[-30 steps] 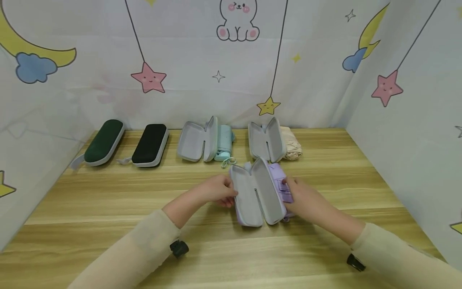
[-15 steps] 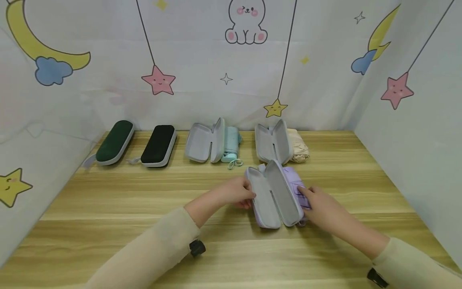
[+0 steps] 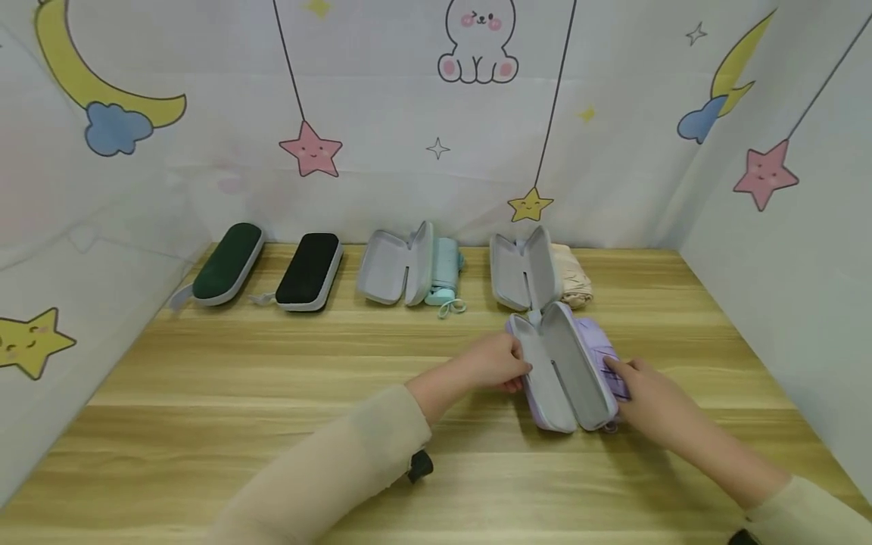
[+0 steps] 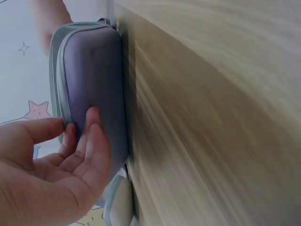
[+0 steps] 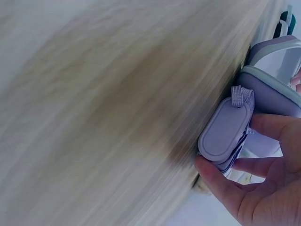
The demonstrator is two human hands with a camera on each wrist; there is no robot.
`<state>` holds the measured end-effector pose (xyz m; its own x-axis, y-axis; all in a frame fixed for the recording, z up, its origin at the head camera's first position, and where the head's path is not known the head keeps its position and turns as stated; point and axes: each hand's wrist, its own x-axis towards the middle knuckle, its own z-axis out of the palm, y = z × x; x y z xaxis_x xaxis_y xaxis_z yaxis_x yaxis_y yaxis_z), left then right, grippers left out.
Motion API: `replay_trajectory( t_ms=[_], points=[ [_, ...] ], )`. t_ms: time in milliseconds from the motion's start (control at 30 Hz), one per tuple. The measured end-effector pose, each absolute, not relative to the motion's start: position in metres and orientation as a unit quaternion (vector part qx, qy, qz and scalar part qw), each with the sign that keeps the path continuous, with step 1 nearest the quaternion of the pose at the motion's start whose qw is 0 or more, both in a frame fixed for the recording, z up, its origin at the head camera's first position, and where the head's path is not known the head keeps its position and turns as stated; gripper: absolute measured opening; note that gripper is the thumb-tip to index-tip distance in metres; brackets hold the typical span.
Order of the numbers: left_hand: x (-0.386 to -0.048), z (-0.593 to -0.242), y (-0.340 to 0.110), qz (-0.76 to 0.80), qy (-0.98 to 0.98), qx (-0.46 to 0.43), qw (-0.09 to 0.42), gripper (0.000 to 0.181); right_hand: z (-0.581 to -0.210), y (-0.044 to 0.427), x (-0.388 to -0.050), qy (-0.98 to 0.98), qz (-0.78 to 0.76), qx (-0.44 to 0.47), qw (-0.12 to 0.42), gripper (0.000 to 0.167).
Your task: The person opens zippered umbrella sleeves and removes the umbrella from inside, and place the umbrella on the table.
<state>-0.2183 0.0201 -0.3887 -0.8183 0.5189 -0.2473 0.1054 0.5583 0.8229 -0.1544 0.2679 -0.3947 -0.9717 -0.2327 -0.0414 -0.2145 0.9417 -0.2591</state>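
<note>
In the head view, a purple zip case (image 3: 545, 378) with a grey lining stands unfolded on the table. My left hand (image 3: 495, 365) pinches its left rim between thumb and fingers. Against the case's right side lies a folded purple umbrella (image 3: 605, 363). My right hand (image 3: 650, 397) grips this umbrella, thumb on one side and fingers on the other. From the right wrist, the flat oval end of the umbrella's handle (image 5: 225, 134) and its woven strap (image 5: 242, 96) are visible. The left wrist view shows the case's purple outer shell (image 4: 96, 70) upright on the wood.
Behind the purple case stands another unfolded case (image 3: 511, 272) beside a cream folded umbrella (image 3: 574, 280). Further left are an unfolded case (image 3: 384, 269) with a mint umbrella (image 3: 445, 269), a closed black case (image 3: 309, 269) and a closed green case (image 3: 228, 261). A printed cloth wall (image 3: 381, 189) backs the table.
Both hands have slid the purple case and purple umbrella rightward together along the table. Their hold looks the same. The head view has also shifted slightly left; the back row stays in place.
</note>
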Motion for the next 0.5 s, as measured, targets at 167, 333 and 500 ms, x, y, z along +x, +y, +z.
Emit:
replay_trajectory(
  t_ms=[167,333,500],
  points=[
    [-0.218,-0.388,0.037,0.411,0.859,0.198,0.231,0.022,-0.394,0.284,-0.154,0.984,-0.135,-0.11,0.034,0.062],
    [-0.217,-0.386,0.056,0.379,0.877,0.199,0.219,0.022,-0.394,0.298,-0.155,0.985,-0.131,-0.104,0.038,0.063],
    [-0.219,-0.382,0.071,0.346,0.894,0.201,0.201,0.024,-0.395,0.311,-0.158,0.986,-0.131,-0.09,0.042,0.065]
  ],
)
